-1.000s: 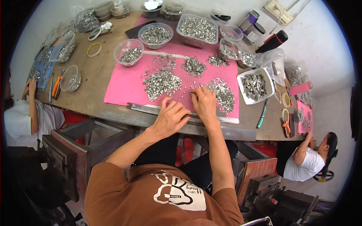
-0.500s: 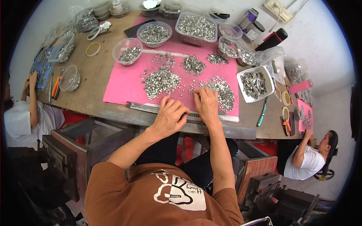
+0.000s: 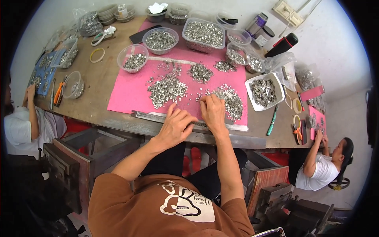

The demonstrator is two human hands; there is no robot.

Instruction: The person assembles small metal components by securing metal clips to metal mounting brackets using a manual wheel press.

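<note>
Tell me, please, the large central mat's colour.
The mat is mostly pink, best seen in the head view.

The left fingers (image 3: 185, 118) hide part of the grey metal rail (image 3: 150, 116).

The left hand (image 3: 176, 121), fingers curled, is over the metal rail (image 3: 152, 117) along the near edge of the pink mat (image 3: 125, 96). The right hand (image 3: 213, 111) bends down at the left edge of the right pile (image 3: 232, 103) of metal bits; whether either hand pinches a bit is hidden. The left pile (image 3: 167, 91) lies beyond the left hand, a smaller far pile (image 3: 200, 73) between. Farther off stand two round tubs (image 3: 125, 51) and a square tub (image 3: 203, 49) with bits. Right of the mat are a white tray (image 3: 256, 106) and a green tool (image 3: 271, 121).
</note>
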